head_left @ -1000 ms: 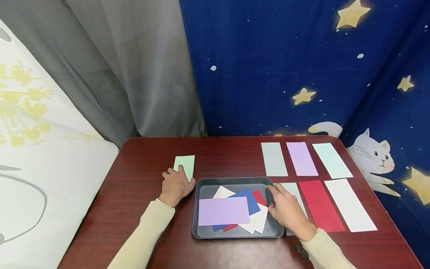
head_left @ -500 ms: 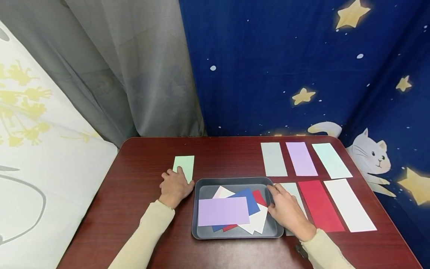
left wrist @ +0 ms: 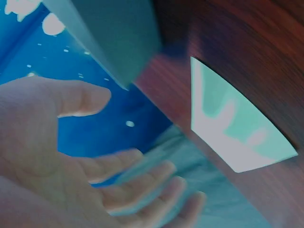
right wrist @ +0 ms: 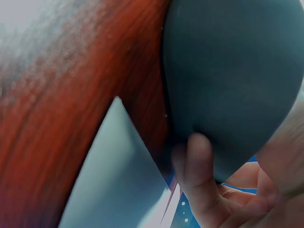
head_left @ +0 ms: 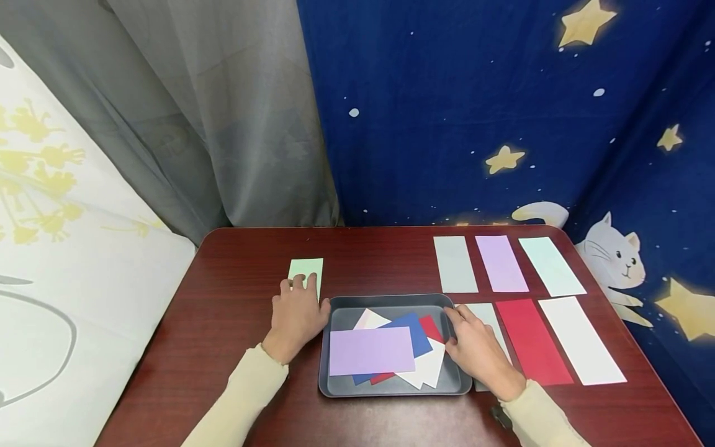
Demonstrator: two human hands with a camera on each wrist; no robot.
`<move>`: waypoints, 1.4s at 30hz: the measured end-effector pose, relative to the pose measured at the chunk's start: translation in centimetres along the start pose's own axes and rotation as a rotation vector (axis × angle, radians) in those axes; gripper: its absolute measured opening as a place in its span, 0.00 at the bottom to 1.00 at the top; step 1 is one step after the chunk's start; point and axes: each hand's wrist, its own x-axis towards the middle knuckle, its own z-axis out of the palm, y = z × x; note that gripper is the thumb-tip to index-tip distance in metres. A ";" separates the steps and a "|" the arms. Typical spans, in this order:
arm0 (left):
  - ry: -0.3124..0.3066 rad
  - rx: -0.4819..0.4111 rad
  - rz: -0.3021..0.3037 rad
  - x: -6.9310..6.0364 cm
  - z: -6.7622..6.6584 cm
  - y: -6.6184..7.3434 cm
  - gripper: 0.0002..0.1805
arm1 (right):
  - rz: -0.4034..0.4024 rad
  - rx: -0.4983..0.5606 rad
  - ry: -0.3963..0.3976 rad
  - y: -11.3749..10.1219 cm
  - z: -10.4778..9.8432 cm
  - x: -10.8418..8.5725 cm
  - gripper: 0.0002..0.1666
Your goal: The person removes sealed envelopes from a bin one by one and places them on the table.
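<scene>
My left hand (head_left: 296, 320) hovers over the near part of a light green paper card (head_left: 305, 267), its fingers spread and relaxed, holding nothing. In the left wrist view a gap separates those fingers from the green card (left wrist: 237, 118), which lies flat. My right hand (head_left: 483, 351) grips the right edge of a dark grey tray (head_left: 391, 392); the right wrist view has fingertips against the tray's outer wall (right wrist: 228, 71). Inside the tray a lilac card (head_left: 371, 351) lies over blue (head_left: 410, 329), red (head_left: 431, 326) and white cards (head_left: 432, 366).
Two rows of cards lie at the table's right: grey (head_left: 455, 264), lilac (head_left: 501, 264) and mint (head_left: 552, 267) behind; pale grey (head_left: 486, 313), red (head_left: 533, 341) and white (head_left: 582, 341) in front. My right hand partly covers the front grey one. Curtains hang behind the table (head_left: 234, 267).
My left hand has lifted off the green card and shifted slightly right and nearer to me, its fingers straighter. The right hand, tray and cards have stayed put.
</scene>
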 end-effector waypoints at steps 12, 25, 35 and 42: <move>-0.117 -0.125 0.594 -2.5 -0.9 3.2 0.36 | 0.004 0.008 0.001 0.1 0.0 -0.1 0.35; -0.367 -0.008 0.642 -4.0 0.5 4.9 0.41 | -0.001 0.018 0.008 0.1 0.0 -0.1 0.35; -0.373 0.027 0.645 -3.9 0.8 5.0 0.38 | -0.007 0.024 0.012 0.1 0.0 0.0 0.34; -0.338 0.045 0.667 -3.7 0.8 4.9 0.36 | -0.006 0.023 0.008 0.1 0.0 -0.1 0.34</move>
